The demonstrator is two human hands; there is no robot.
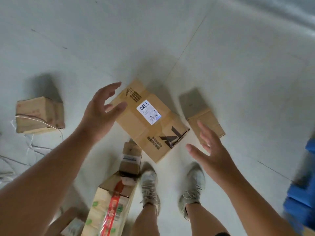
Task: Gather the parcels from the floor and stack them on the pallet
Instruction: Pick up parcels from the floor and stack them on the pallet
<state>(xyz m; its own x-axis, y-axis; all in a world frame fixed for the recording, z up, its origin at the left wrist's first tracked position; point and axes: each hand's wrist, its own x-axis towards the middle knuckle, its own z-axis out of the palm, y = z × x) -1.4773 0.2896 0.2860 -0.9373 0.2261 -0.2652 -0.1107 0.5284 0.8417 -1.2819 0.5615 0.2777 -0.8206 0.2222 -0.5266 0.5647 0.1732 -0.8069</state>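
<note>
Person stands on pale floor (238,48), looking down at both arms reaching fwd. Left hand (100,114) has fingers spread and relaxed, holding nothing, seen over the upper-left corner of the big parcel (150,121); contact can't be told. Right hand (213,150) also spread wide w/ fingers apart, empty, just beside the parcel's lower-right corner, not touching it.

Big parcel lies flat on floor at centre, turned diagonally, taped along the top, white label (148,111) w/ handwritten digits on it, dark print near the lower end. Flat cardboard box (206,123) sits just right of it, partly behind right hand. Small box (130,159) lies touching or just under the big parcel's lower-left edge. Long carton w/ red tape (109,206) lies below that, beside the left shoe (149,186). Right shoe (192,188) near it. String-tied box (40,114) well apart at left. Blue pallet (301,198) at right edge, blurred.
</note>
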